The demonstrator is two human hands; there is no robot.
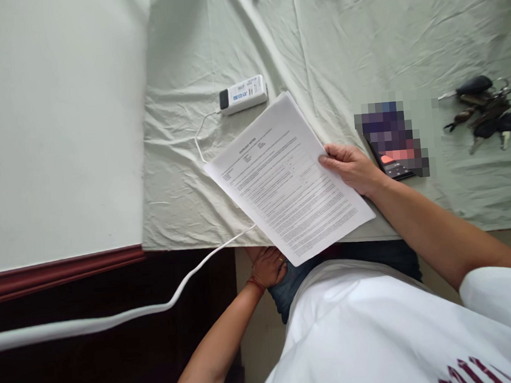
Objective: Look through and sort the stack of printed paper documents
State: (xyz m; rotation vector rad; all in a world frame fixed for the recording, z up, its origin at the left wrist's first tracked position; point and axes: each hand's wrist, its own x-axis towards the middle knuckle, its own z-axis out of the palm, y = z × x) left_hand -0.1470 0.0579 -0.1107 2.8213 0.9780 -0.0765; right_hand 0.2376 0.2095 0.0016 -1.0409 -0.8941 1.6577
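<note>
My right hand (351,168) is closed on the right edge of a stack of printed papers (281,183), with the thumb on top. The sheets are held at a slant over the front edge of the table, and dense text fills the upper one. Below the table edge, my left hand (269,266) lies on my thigh, holding nothing. Its fingers rest on the jeans, partly behind the papers. A phone (395,163) with a mostly blurred-out screen lies beside my right wrist.
A white power bank (243,94) lies beyond the papers, with a white cable (196,137) plugged in. A thicker stretch of white cable (175,301) hangs past the front edge. Several keys (486,111) lie at the right on the wrinkled pale green cloth (186,209).
</note>
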